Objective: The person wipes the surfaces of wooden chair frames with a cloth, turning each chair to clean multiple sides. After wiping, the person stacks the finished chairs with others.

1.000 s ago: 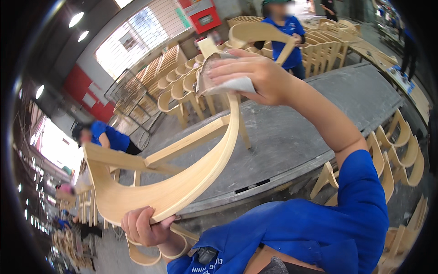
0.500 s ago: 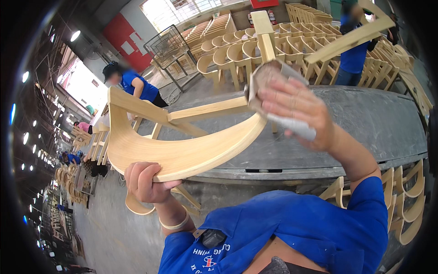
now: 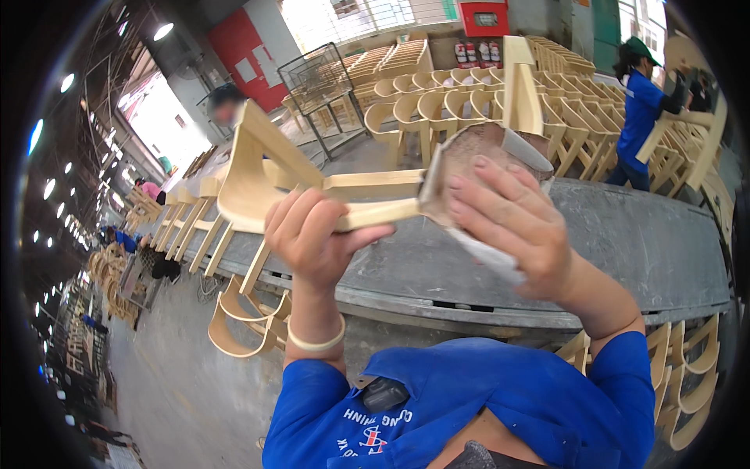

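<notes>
Head view: left hand closed around rail of wooden chair frame, thumb over front edge, pale band on wrist. Frame held raised at chest height, above grey bench, clear of its surface; curved part to left, one straight leg pointing up behind right hand. Right hand laid flat, fingers spread, pressing folded sheet of sandpaper against right end of frame; sheet wrapped over rail end, pale corner showing below palm. Blue sleeves entering from lower edge. Beyond bench: rows of stacked chair frames, wire cage, red wall cabinet. Far right, co-worker in blue shirt holding another frame. More curved parts leaning under bench edge at left and at lower right.
</notes>
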Demonstrator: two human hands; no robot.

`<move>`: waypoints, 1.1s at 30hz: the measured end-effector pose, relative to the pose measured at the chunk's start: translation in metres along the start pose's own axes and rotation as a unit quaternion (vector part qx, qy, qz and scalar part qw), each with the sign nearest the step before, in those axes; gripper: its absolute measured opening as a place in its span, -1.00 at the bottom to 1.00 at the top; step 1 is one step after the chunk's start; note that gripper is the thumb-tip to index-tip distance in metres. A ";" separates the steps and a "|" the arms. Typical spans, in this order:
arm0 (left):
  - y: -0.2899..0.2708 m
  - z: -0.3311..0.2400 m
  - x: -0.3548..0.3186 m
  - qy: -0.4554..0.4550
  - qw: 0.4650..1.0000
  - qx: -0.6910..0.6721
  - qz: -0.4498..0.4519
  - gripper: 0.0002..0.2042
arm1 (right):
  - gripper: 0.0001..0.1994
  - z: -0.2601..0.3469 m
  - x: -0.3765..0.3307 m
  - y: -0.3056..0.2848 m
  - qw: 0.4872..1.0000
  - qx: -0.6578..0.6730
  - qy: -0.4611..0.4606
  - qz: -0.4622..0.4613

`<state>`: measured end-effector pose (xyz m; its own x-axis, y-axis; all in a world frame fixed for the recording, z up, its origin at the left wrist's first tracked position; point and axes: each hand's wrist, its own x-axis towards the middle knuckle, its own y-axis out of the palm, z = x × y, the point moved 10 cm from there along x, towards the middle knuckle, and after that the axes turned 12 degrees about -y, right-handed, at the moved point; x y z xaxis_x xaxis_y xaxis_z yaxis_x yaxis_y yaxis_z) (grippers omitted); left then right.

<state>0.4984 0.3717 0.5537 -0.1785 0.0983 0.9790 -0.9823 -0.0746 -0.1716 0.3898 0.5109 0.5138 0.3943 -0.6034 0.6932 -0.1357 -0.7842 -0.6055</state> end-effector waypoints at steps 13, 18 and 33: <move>0.009 0.121 -0.008 -0.077 0.997 -0.013 -0.022 -0.47 | -0.62 -0.038 0.033 0.004 0.992 -0.072 0.100 -0.037; 0.021 0.122 -0.003 -0.065 0.997 -0.039 -0.034 -0.50 | -0.52 0.011 0.118 0.071 0.989 -0.132 0.059 -0.016; 0.042 0.273 -0.036 -0.188 0.943 -0.272 0.021 -0.46 | -0.56 0.019 0.142 0.089 0.987 -0.126 0.088 -0.044</move>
<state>0.4786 0.0937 0.5417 -0.2865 -0.2600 0.9221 -0.8763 0.4602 -0.1425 0.4508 0.3580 0.5516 0.2539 -0.5294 0.8095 -0.3376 -0.8328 -0.4388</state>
